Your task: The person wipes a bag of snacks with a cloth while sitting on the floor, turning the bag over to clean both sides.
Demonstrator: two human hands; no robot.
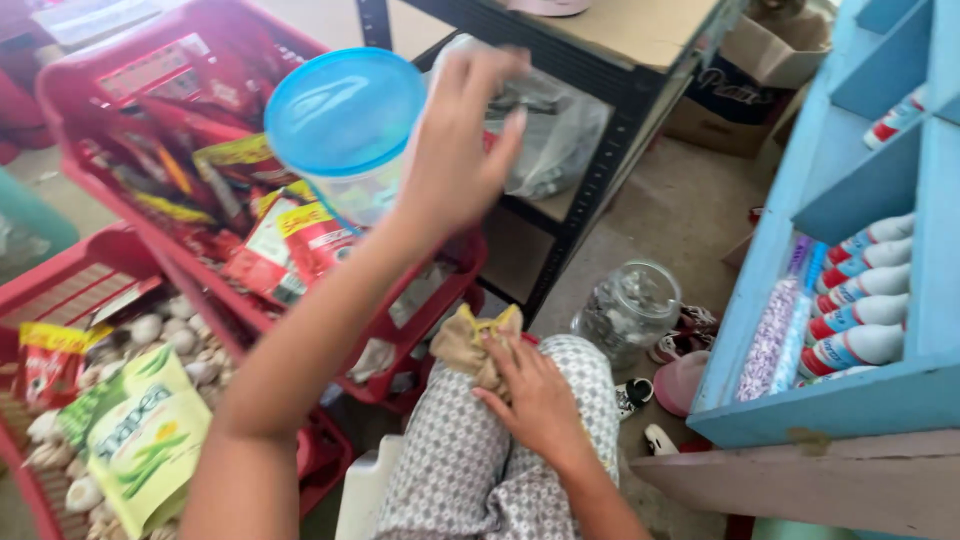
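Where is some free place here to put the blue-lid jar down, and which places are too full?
Free: the floor patch between the black shelf frame and the blue cabinet, behind the glass jar. Crowded: the red baskets full of packets, and the floor near the shoes. The left hand holds the blue-lid jar.

The left hand (455,150), raised at upper centre, is motion-blurred at the fingertips and covers the right side of the blue-lidded jar (345,125), so the grip itself stays unseen. The right hand (535,400) covers part of the tan cloth (475,340) on the knee. The red baskets (70,270) run off the left edge. The blue shelf (850,400) is cut by the right edge. What fills the glass jar (628,310) on the floor is too small to tell.
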